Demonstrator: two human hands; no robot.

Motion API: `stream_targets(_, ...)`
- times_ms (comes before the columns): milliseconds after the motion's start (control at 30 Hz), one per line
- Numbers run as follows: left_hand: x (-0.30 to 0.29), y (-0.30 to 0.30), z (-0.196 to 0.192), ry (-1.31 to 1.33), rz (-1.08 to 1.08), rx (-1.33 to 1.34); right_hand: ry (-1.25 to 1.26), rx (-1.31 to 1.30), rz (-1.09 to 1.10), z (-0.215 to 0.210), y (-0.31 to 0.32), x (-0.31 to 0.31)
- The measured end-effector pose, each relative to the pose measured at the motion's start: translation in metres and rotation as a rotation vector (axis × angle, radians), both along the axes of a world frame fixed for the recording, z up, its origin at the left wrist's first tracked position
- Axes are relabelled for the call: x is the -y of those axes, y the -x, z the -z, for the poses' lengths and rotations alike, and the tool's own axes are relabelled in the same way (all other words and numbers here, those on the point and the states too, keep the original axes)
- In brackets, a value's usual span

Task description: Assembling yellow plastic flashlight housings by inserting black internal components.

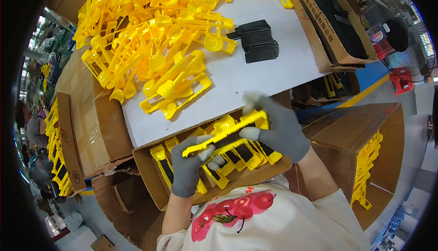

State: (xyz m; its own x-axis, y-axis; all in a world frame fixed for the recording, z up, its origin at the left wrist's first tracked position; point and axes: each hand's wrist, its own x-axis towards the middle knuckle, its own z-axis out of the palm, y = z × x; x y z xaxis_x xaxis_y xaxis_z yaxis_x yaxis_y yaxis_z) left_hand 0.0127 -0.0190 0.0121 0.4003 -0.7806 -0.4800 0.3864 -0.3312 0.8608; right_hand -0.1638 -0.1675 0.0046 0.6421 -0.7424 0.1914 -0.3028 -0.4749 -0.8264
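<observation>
My left hand, in a grey glove with pale fingertips, grips the near-left end of a yellow plastic frame. The other end is pinched by my right hand, gloved alike, with its thumb below and its fingers slightly blurred. Tilted up to the right, the frame shows its edge, with a dark strip under it. Just beneath both hands, an open cardboard box holds several yellow frames with black inserts. Beyond, on the white table, are a loose heap of yellow frames and a fanned stack of thin black plates.
A long carton of black pieces stands at the far right by a fan. More cartons flank me: one on the left, one on the right with yellow frames. A person is at the far left.
</observation>
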Motion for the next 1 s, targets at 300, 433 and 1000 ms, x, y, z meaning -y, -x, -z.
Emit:
stream_targets(300,-0.033,0.003,0.011,-0.176,0.172,-0.026,-0.622,-0.239,0.023,0.025,0.031,-0.062)
stream_targets(433,-0.029,-0.028,0.0,-0.289,0.415,-0.103,-0.404,-0.456,-0.214,0.036,0.048,-0.081)
stream_targets(1000,0.052,-0.11,0.027,0.024,0.63,1.668,-0.033,-0.211,0.339,0.037,0.034,0.068)
